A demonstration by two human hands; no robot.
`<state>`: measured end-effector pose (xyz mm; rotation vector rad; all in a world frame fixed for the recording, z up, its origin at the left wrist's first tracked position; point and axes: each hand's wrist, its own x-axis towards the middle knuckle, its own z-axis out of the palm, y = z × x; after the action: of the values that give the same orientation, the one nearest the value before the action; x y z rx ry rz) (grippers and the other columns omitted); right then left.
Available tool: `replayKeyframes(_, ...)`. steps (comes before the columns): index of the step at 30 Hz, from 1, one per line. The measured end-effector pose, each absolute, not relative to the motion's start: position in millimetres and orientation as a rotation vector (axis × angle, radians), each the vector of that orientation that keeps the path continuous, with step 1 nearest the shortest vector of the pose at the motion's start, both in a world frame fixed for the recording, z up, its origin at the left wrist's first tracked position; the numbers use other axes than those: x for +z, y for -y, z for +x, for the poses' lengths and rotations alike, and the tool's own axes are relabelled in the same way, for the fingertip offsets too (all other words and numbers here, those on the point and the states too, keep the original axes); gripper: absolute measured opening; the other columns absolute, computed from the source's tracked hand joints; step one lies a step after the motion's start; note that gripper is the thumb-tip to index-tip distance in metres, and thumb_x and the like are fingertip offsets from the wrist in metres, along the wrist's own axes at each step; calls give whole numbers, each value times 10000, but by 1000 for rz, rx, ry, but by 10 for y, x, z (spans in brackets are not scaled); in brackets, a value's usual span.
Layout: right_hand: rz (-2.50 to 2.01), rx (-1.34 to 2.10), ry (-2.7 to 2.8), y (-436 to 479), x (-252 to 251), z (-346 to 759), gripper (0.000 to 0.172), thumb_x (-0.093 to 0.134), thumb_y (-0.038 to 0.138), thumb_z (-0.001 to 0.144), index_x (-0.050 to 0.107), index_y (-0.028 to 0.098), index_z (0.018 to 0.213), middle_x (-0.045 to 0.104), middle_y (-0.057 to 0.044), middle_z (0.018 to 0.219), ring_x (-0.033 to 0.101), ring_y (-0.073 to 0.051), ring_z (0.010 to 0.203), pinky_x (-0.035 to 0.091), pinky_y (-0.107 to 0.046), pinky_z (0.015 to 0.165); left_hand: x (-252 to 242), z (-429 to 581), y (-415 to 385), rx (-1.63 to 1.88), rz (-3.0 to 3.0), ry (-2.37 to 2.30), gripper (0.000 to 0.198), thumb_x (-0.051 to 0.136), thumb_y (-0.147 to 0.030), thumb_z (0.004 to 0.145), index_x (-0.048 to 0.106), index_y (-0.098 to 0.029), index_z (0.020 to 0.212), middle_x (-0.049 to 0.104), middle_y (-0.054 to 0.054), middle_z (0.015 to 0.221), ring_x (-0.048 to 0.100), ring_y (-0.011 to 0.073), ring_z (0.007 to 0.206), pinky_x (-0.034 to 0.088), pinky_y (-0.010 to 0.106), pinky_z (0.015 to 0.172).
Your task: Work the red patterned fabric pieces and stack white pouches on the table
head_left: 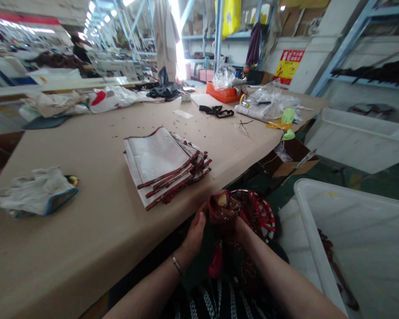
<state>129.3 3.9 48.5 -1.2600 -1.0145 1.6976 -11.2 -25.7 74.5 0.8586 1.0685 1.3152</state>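
Note:
A dark red patterned cloth (224,208) is bunched up in front of me, just past the table's edge, with a small tan patch showing at its top. My left hand (196,228) grips its left side, thumb uppermost. On the right side my right hand (242,230) holds the same cloth, its fingers mostly hidden in the folds. More of the fabric hangs down over my lap. Close by on the table lies a stack of folded whitish pieces (159,155) with dark red patterned edging.
White work gloves (36,190) lie on the brown-covered table (96,230) at left. A red-rimmed round basket or stool (266,212) is beside my right arm. White plastic bins (362,221) stand at right. An orange tray (222,94) and plastic bags (269,104) sit at the back.

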Motion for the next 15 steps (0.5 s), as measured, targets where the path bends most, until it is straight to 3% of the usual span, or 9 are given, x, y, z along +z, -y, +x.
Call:
replayKeyframes(3,-1184,1833,961,-19,685,1329,403,395,407,848,693,139,811,694,-114,718,682,-242,765,523,-336,677,1073,-136,206,1404,1112,-1082,446,703,-329,725,640,-215,1151,663,58,1169,577,210,1113,411,291,995)
replayKeyframes(5,-1119,1899,913,-24,848,1334,396,362,357,855,685,129,871,699,-111,744,683,-235,781,526,-337,694,1310,-135,138,1444,1160,-1216,251,699,-283,707,700,-201,944,706,19,893,624,176,855,475,259,836)
replayKeyframes(7,-1066,1924,855,-46,1014,1336,390,346,347,863,669,139,932,706,-96,771,682,-219,785,532,-334,707,1554,-151,59,1523,1171,-1331,97,683,-271,701,685,-188,750,642,-18,682,564,138,668,465,230,680)
replayKeyframes(11,-940,1906,651,-143,1153,1359,239,519,287,794,651,179,961,722,-37,818,676,-178,751,541,-317,740,1904,-245,-96,1796,1119,-1299,129,654,-312,751,648,-183,754,601,-34,702,519,110,663,435,212,655)
replayKeyframes(15,-1035,1894,547,-245,795,1406,135,580,247,763,642,153,837,709,-35,714,671,-173,665,548,-312,713,1749,-312,-77,1816,954,-1345,169,672,-319,750,609,-172,698,557,-54,640,479,84,608,410,189,616)
